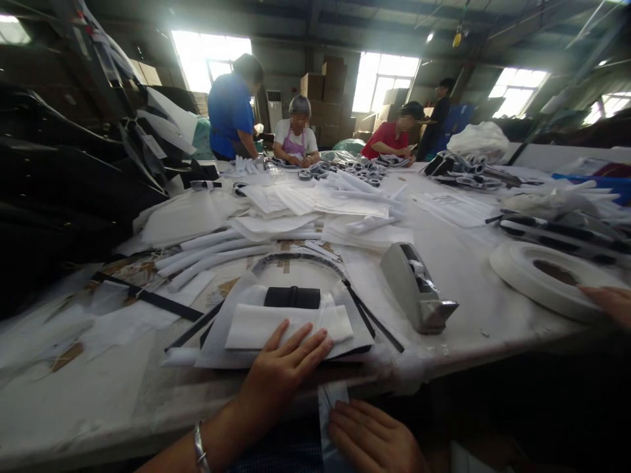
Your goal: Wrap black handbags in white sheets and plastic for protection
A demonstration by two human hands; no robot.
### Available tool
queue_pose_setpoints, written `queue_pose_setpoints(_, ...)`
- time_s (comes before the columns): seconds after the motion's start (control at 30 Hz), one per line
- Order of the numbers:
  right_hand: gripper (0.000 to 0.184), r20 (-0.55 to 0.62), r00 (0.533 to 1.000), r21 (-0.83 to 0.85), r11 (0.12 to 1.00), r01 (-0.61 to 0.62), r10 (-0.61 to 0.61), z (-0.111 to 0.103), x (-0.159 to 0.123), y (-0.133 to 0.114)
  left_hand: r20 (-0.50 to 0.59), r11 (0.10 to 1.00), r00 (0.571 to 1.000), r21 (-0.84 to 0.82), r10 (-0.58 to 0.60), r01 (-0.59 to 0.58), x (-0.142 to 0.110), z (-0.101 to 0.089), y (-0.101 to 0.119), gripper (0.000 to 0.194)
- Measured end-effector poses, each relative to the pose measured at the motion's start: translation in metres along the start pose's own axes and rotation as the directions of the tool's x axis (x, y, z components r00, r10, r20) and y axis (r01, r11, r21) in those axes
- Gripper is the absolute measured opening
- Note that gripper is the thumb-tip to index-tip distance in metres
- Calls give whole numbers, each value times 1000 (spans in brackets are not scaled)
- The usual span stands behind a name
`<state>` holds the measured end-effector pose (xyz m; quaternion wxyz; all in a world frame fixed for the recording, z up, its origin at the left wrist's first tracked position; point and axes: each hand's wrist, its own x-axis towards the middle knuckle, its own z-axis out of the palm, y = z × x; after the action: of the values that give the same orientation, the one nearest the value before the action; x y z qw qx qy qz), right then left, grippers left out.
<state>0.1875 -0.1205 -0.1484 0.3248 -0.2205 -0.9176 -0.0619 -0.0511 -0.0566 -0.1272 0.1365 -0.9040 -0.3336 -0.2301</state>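
My left hand, with a bracelet at the wrist, lies flat with fingers spread on a folded white sheet. That sheet covers part of a flat dark bag, which also has white wrapping over it. A black padded handle wrap shows above the sheet, and a plastic-covered handle loop arches behind. Below the table edge, my right hand has its fingers pressed together on a translucent plastic strip. The strip's lower end runs out of view.
A grey tape dispenser stands right of the bag. A large white roll lies farther right, touched by another person's hand. White sheets and tubes cover the table's middle. Several people work behind it.
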Motion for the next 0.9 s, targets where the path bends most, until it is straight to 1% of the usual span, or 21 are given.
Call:
queue_pose_setpoints(0.07,33,10,1000,-19,1000,7,-7,-3,-1,-2,-5,1000,1000,17,3,-3,0,-1,0,45)
queue_pose_setpoints(0.2,34,25,999,-45,999,21,-20,-13,3,-2,-36,1000,999,13,-27,27,-1,2,2,42)
queue_pose_setpoints(0.3,36,57,998,-39,999,32,-30,-25,13,2,-54,999,998,9,-44,44,-2,5,3,41)
queue_pose_setpoints(0.4,35,67,998,-1,1000,19,-19,-37,27,9,-58,999,998,21,-25,26,-1,4,3,40)
queue_pose_setpoints(0.53,26,34,999,17,1000,-7,7,-47,49,25,-70,999,997,28,-14,16,0,3,2,39)
queue_pose_setpoints(0.63,24,14,999,-7,1000,-29,29,-48,66,45,-89,999,996,31,-27,30,0,4,3,38)
queue_pose_setpoints(0.7,23,29,998,-2,999,-50,50,-44,76,61,-108,999,993,30,-40,43,-1,6,3,37)
queue_pose_setpoints(0.77,24,79,992,48,994,-101,97,-38,84,75,-122,999,992,25,-43,46,-1,9,4,35)
queue_pose_setpoints(0.8,25,116,982,88,983,-159,148,-35,86,81,-128,999,991,19,-45,48,-1,11,4,34)
queue_pose_setpoints(0.83,27,160,963,136,962,-238,216,-31,88,86,-141,998,988,6,-57,58,-2,14,5,31)
queue_pose_setpoints(0.87,30,212,934,185,926,-329,289,-28,89,90,-168,997,983,-11,-76,75,-3,16,5,28)
queue_pose_setpoints(0.9,32,269,893,228,876,-424,362,-24,90,93,-196,996,976,-27,-91,88,-3,19,6,26)
